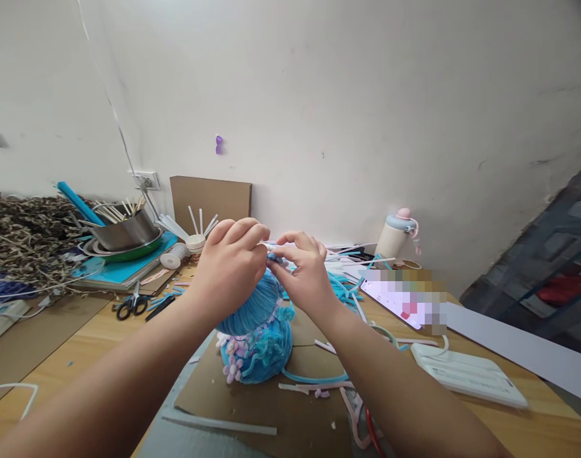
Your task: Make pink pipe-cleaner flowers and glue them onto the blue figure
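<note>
A rounded blue craft piece made of fuzzy pipe cleaners (254,308) stands on a cardboard sheet, narrow at its middle. Pink flowers (233,369) and a teal bow-like cluster (268,346) decorate its front. Above its top, my right hand (305,270) pinches a small blue fuzzy bit of pipe cleaner (277,256) between thumb and forefinger. My left hand (235,267) is curled closed against the same spot; its fingertips and whatever they grip are hidden behind the knuckles. The two hands nearly touch.
Blue pipe cleaners (340,286) lie behind my right arm. A phone (390,302), a white power bank (469,375) and a bottle (394,235) are at right. Scissors (133,304), a ribbon spool (174,256) and a metal pot (123,233) sit at left. Cardboard (209,203) leans on the wall.
</note>
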A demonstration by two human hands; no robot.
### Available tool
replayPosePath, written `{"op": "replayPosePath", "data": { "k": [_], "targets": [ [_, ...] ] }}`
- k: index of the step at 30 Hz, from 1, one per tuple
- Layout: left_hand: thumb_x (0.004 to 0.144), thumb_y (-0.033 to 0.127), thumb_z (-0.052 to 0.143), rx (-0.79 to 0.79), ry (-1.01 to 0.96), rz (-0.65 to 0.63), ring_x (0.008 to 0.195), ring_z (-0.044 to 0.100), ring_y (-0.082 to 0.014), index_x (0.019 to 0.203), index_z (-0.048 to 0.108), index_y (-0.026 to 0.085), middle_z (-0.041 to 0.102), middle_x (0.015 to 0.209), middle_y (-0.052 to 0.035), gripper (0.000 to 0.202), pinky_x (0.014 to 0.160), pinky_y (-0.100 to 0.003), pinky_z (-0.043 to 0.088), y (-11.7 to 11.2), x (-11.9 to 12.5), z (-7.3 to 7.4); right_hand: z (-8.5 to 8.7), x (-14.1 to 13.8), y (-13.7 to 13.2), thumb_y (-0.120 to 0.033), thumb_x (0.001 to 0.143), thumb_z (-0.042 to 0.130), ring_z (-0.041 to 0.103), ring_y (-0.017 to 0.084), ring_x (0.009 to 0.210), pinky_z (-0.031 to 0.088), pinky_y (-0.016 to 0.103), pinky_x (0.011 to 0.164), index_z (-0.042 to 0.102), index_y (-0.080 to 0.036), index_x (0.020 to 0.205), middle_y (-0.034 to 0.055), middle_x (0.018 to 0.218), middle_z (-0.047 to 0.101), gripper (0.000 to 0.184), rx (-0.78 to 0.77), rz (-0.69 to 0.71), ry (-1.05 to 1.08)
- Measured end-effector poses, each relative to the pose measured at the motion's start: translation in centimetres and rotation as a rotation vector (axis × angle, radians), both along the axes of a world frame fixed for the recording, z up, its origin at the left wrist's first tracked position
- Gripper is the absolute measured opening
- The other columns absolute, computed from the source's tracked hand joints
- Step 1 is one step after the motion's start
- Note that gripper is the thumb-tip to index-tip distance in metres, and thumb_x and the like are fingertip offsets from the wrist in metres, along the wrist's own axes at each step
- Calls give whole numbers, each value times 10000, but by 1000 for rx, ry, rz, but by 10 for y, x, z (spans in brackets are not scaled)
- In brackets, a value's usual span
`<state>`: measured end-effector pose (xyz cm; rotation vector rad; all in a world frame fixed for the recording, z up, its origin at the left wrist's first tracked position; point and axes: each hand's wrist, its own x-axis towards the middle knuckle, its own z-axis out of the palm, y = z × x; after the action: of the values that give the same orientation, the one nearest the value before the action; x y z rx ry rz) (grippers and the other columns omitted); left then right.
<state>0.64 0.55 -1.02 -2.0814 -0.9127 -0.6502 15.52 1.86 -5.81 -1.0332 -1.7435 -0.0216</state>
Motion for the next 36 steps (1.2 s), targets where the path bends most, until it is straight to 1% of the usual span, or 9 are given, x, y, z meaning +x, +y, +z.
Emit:
{"op": "replayPosePath", "data": {
  "k": [6,9,11,16,20,26,29,33,36],
  "targets": [
    [857,279,541,-77,-84,115,1202,476,-268,832,705,246,602,1240,-51,168,1002,-484,286,-13,-5,0,-4,1,3,-283,766,699,543,213,990,269,422,927,696,-257,845,17,1007,615,83,-25,-28,38],
    [853,276,538,-147,-123,174,1248,432,-280,889,719,232,556,1309,-77,189,1027,-502,276,-13,-5,-2,-5,1,4,-293,762,705,554,209,977,278,417,921,696,-254,847,14,994,618,94,-43,-15,56],
    [850,263,535,-194,-154,180,1267,407,-279,895,729,232,537,1332,-73,202,1038,-498,283,-10,-3,-5,-6,1,5,-297,757,709,559,206,965,286,410,919,696,-252,838,12,982,621,94,-42,-13,64],
    [844,272,543,-248,-215,163,1285,380,-278,856,743,255,536,1334,-56,202,1049,-514,287,-4,-1,-8,-6,1,5,-300,754,714,562,198,957,293,402,924,700,-254,833,9,968,619,93,-35,-8,73],
    [832,261,564,-216,-229,145,1277,392,-288,780,742,264,558,1308,-48,185,1048,-545,267,-5,0,-8,-6,1,5,-301,761,705,560,202,960,298,404,922,703,-253,828,14,967,618,83,-23,-15,75],
    [798,224,593,-164,-288,88,1251,401,-289,680,727,256,611,1204,-42,181,1045,-542,263,-5,2,-11,-6,-1,4,-293,760,702,553,207,957,300,409,918,703,-251,816,21,968,612,70,-7,-27,80],
    [795,213,588,-190,-313,83,1245,396,-289,646,723,253,617,1186,-37,205,1038,-531,274,-5,4,-11,-6,-2,4,-290,766,694,551,208,954,301,410,921,701,-248,811,23,966,608,62,-4,-31,78],
    [814,233,570,-245,-312,125,1248,394,-283,680,736,252,613,1194,-35,215,1062,-521,244,-6,4,-10,-6,-1,3,-292,772,687,548,209,964,286,408,930,693,-245,824,21,977,614,70,-18,-36,57],
    [816,279,578,-234,-297,146,1269,378,-301,754,742,256,594,1231,-52,177,1080,-559,194,-9,2,-10,-4,1,0,-289,777,678,540,213,997,261,414,953,677,-247,875,17,1011,616,106,-38,-21,31]
  ]
}}
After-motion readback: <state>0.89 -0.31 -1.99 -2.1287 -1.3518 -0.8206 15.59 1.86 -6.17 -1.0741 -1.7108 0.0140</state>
